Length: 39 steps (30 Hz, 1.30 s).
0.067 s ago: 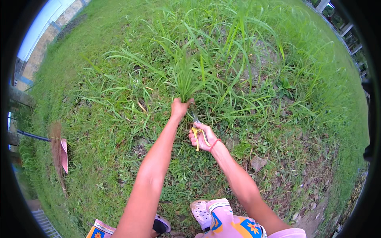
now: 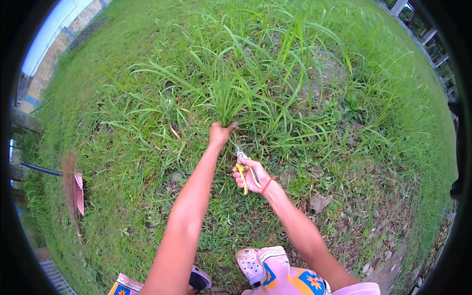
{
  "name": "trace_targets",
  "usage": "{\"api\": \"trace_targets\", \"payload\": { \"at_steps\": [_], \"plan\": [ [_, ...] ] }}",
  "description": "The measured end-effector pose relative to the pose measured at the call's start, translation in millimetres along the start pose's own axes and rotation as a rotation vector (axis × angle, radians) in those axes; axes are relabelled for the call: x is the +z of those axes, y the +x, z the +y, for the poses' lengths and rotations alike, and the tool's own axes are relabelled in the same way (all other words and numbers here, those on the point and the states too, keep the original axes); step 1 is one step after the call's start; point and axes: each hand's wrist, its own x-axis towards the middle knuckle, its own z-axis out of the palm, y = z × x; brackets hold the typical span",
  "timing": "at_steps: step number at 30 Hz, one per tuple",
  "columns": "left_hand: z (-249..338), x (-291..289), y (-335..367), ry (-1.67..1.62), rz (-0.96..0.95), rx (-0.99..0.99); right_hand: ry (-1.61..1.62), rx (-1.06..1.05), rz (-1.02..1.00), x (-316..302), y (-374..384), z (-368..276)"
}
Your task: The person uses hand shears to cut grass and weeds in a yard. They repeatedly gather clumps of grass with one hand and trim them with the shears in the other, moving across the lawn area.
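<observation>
My left hand (image 2: 220,133) is closed around the base of a bunch of long green grass (image 2: 225,101), whose blades fan out away from me. Below and to the right of it, my right hand (image 2: 254,176) grips the yellow handles of a pair of pruning shears (image 2: 241,166). The metal blades of the shears point up toward the grass just under my left hand, a little apart from it. Blades of grass around the tip hide how far the jaws are parted. A red band circles my right wrist.
A stick broom (image 2: 73,191) and a pink dustpan-like piece (image 2: 79,192) lie on the grass at left. Taller grass (image 2: 295,54) grows ahead. A stone (image 2: 320,202) lies right of my right forearm. My clog (image 2: 250,265) stands at the bottom. A wall (image 2: 54,54) rises far left.
My right hand and the shears have drawn slightly back toward me, away from the grass bunch. My left hand has shifted a little to the left with the grass.
</observation>
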Motion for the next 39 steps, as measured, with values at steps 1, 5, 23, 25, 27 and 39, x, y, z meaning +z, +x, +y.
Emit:
{"api": "trace_targets", "payload": {
  "at_steps": [1, 5, 23, 25, 27, 39],
  "plan": [
    [-1, -5, 1, 0.011, -0.009, -0.006, -0.026, 0.038, -0.064, 2, -10, 8],
    [-4, -15, -6, -0.037, -0.106, -0.041, 0.021, 0.008, -0.035, 5, -2, -5],
    [11, -61, -104, 0.79, -0.148, -0.168, -0.003, 0.042, 0.04, -7, -78, 21],
    [3, -49, -110, 0.947, -0.281, -0.13, 0.018, 0.024, -0.036, -13, -86, 25],
    [2, -39, -104, 0.761, -0.17, -0.053, 0.074, 0.036, -0.074, -16, -88, 22],
    [41, 59, -29, 0.581, -0.338, 0.266, 0.312, 0.02, -0.142, -35, -17, -23]
  ]
}}
